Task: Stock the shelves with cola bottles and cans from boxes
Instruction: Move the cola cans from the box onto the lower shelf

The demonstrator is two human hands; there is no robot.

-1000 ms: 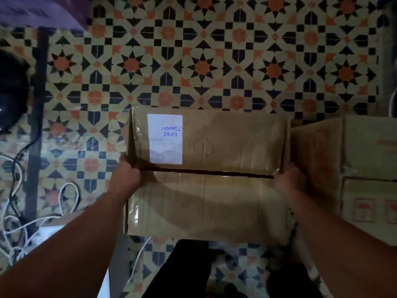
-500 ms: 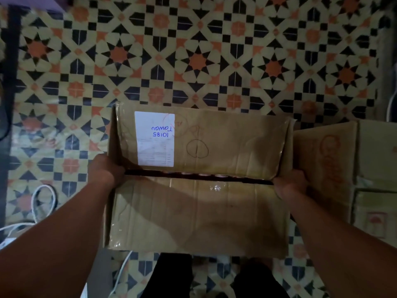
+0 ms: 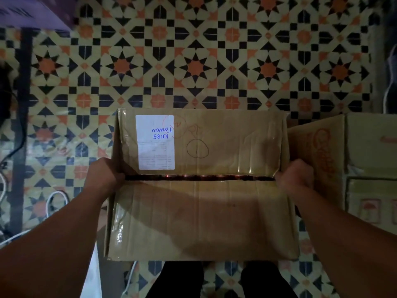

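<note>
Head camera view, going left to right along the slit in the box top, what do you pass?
White cables on the floor → left hand gripping the box's end → cardboard box, its flaps slightly parted → right hand gripping the other end → second cardboard box with red print.

Both arms extend forward and slightly inward from the lower corners of the head view, bare to the elbow, forearms roughly symmetrical. The left hand [image 3: 105,177] is positioned at the left end of the box [image 3: 199,218], at the level of the seam between the top flaps, with the back of the hand facing up and the fingers curled around the box edge. The right hand [image 3: 295,179] occupies the mirrored position at the right end, knuckles raised, fingers curled over the edge and hidden beyond it. Both wrists are straight. The two hands are level with each other, well apart, one on each side of the box.
</note>
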